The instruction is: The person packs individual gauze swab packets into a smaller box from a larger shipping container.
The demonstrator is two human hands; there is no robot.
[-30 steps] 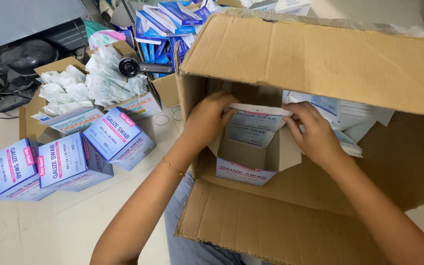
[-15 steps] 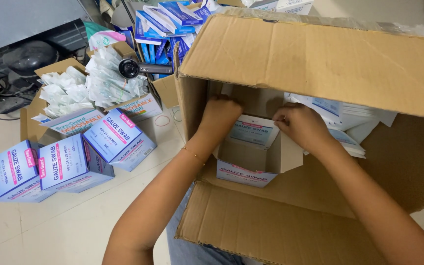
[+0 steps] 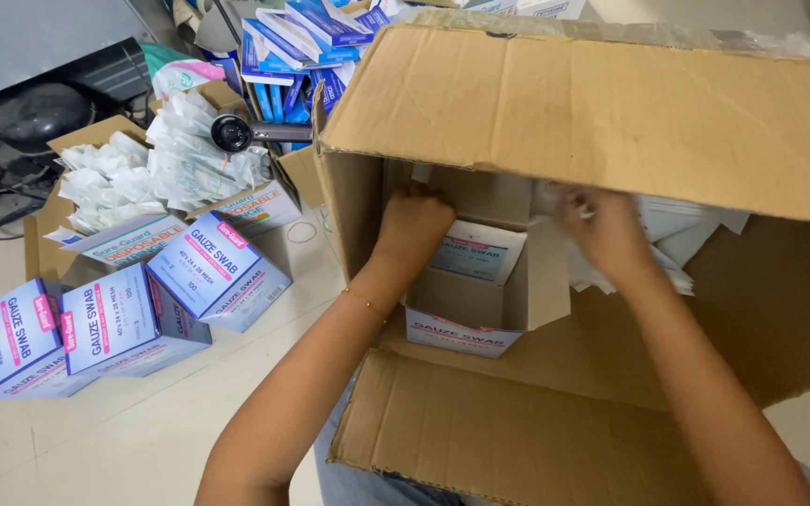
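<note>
At far left we see three blue-and-white boxes [image 3: 114,314] lying on the floor [image 3: 124,440]. Inside the big cardboard carton [image 3: 592,112], our left hand [image 3: 416,223] is curled shut against the back edge of the small open box [image 3: 471,305], which stands on the carton's floor. Our right hand [image 3: 607,230], blurred, reaches into the white packets [image 3: 682,230] just beside it; we cannot tell its grip.

Person: both forearms showing bare, sleeveless; left wrist wearing a thin gold bracelet [image 3: 360,302]; legs wearing blue-grey denim [image 3: 349,473].
</note>
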